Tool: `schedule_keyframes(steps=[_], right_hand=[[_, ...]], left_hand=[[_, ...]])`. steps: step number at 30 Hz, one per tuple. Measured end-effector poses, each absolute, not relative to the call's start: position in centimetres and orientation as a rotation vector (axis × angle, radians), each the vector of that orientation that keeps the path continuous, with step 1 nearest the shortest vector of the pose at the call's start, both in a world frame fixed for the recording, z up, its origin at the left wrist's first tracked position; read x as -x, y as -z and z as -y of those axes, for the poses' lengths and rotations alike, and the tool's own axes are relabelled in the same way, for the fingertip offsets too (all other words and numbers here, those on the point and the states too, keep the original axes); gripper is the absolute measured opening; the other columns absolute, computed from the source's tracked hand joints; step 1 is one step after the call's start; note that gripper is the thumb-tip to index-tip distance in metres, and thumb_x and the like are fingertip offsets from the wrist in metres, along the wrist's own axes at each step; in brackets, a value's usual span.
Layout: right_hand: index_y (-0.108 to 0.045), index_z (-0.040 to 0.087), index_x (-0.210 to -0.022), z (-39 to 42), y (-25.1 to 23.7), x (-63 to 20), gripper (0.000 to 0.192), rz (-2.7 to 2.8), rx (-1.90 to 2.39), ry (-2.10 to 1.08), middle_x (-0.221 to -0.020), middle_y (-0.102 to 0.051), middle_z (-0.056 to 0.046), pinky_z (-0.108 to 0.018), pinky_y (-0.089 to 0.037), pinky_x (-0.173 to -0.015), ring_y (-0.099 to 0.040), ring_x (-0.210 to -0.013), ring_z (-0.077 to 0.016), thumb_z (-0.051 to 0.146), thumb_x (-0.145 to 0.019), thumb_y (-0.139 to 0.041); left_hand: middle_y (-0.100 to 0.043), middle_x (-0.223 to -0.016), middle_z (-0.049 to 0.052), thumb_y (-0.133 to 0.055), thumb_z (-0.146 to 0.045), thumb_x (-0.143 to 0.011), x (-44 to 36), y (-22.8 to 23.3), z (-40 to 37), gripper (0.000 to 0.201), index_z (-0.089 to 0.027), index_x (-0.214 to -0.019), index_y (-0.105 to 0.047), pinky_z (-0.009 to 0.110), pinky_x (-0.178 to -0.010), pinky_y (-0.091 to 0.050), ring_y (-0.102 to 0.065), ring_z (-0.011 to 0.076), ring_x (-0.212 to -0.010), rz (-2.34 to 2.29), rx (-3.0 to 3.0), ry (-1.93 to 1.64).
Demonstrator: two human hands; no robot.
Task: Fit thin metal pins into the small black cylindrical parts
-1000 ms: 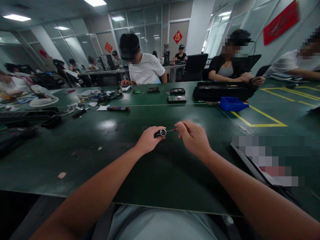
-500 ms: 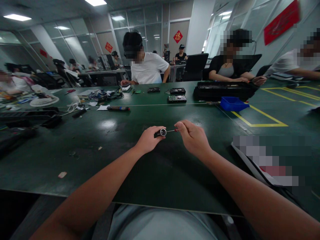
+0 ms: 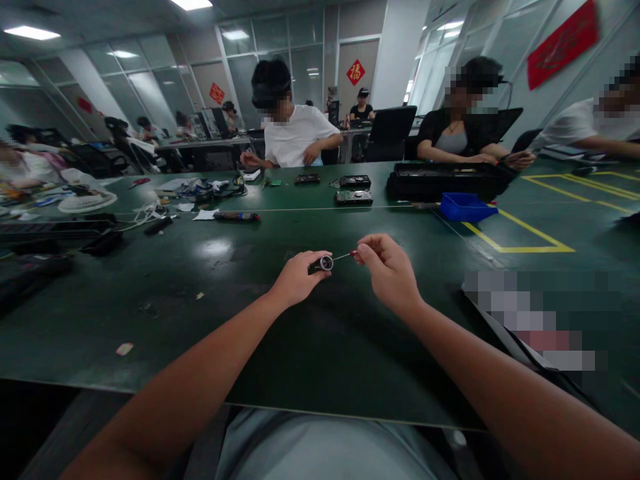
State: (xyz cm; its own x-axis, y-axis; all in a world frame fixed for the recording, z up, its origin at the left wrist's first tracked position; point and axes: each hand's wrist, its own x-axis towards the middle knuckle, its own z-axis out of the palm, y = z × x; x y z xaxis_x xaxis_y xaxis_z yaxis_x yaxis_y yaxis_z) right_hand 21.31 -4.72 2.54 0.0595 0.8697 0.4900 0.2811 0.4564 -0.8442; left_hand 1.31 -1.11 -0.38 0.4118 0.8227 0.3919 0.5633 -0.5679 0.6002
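Observation:
My left hand [image 3: 299, 277] is closed around a small dark cylinder with a silver ring at its end [image 3: 326, 263], which looks like a flashlight. The ringed end faces me. In my right hand [image 3: 393, 267] is a thin screwdriver [image 3: 354, 253], its red handle pinched between thumb and fingers. The metal shaft points left and its tip meets the side of the ring; whether it sits in a hole is too small to tell. Both hands are over the green table [image 3: 350, 353], and the palm sides are hidden.
Hard drives [image 3: 354, 197] lie farther back, near a black casing [image 3: 445, 181] and a blue tray [image 3: 467, 208]. A dark tube-shaped tool [image 3: 237, 216] and tangled cables [image 3: 200, 189] are left. A blurred flat item [image 3: 530, 327] lies right. Co-workers sit across the table.
My right hand has risen slightly and its fingers have shifted on the handle, so the screwdriver slants more upward to the right. The left hand is almost still. A co-worker opposite moved an arm.

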Motion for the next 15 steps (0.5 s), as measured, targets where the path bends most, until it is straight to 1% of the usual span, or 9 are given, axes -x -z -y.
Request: schedule_keyframes(steps=[2, 4, 6, 11, 13, 15], right_hand=[[-0.060, 0.020, -0.092, 4.2, -2.2, -21.2, 0.020, 1.403, 1.032, -0.682, -0.080, -0.065, -0.003, -0.034, -0.050, -0.073, -0.062, -0.074, -0.0169, 0.039, -0.092, -0.053], [-0.061, 0.020, -0.091, 3.6, -1.8, -21.3, 0.024, 1.301, 1.008, -0.754, -0.077, -0.063, -0.002, -0.035, -0.052, -0.073, -0.062, -0.071, -0.0161, 0.043, -0.092, -0.053], [-0.061, 0.021, -0.090, 3.0, -1.4, -21.5, 0.024, 1.194, 0.998, -0.849, -0.078, -0.063, -0.002, -0.035, -0.053, -0.072, -0.061, -0.069, -0.0155, 0.043, -0.091, -0.054], [-0.060, 0.021, -0.077, 2.0, -1.1, -22.2, 0.021, 0.990, 1.074, -1.121, -0.069, -0.059, -0.001, -0.033, -0.056, -0.063, -0.057, -0.060, -0.0142, 0.040, -0.086, -0.061], [-0.059, 0.021, -0.075, 1.9, -1.0, -22.4, 0.023, 1.000, 1.095, -1.102, -0.067, -0.059, -0.001, -0.032, -0.055, -0.059, -0.056, -0.058, -0.0144, 0.041, -0.085, -0.063], [-0.060, 0.021, -0.078, 2.0, -1.0, -22.3, 0.023, 1.052, 1.091, -1.026, -0.068, -0.060, -0.001, -0.032, -0.055, -0.059, -0.057, -0.060, -0.0148, 0.043, -0.085, -0.063]], left_hand=[[-0.069, -0.117, 0.005, -0.071, -0.021, -0.085, -1.3, 0.3, 1.2, 0.038, -0.022, -0.122, -0.065, 0.039, -0.100, -0.045, -0.062, 0.0219, -0.109, -1.171, -2.315, -0.954], [-0.068, -0.118, 0.005, -0.070, -0.022, -0.085, -1.2, 0.2, 1.2, 0.038, -0.023, -0.123, -0.065, 0.040, -0.101, -0.045, -0.061, 0.0220, -0.110, -1.147, -2.341, -0.947], [-0.068, -0.121, 0.006, -0.069, -0.023, -0.086, -1.1, 0.0, 1.2, 0.039, -0.023, -0.125, -0.064, 0.041, -0.101, -0.044, -0.060, 0.0224, -0.113, -1.118, -2.370, -0.938], [-0.067, -0.122, 0.006, -0.068, -0.021, -0.087, -0.7, -0.3, 0.9, 0.038, -0.024, -0.125, -0.064, 0.041, -0.102, -0.044, -0.060, 0.0217, -0.114, -1.057, -2.445, -0.896], [-0.067, -0.122, 0.006, -0.067, -0.021, -0.087, -0.7, -0.2, 0.8, 0.039, -0.024, -0.126, -0.064, 0.042, -0.103, -0.043, -0.060, 0.0219, -0.114, -1.074, -2.447, -0.875], [-0.067, -0.122, 0.006, -0.067, -0.022, -0.088, -0.7, -0.1, 0.8, 0.039, -0.025, -0.127, -0.063, 0.042, -0.103, -0.043, -0.060, 0.0225, -0.114, -1.104, -2.435, -0.848]])
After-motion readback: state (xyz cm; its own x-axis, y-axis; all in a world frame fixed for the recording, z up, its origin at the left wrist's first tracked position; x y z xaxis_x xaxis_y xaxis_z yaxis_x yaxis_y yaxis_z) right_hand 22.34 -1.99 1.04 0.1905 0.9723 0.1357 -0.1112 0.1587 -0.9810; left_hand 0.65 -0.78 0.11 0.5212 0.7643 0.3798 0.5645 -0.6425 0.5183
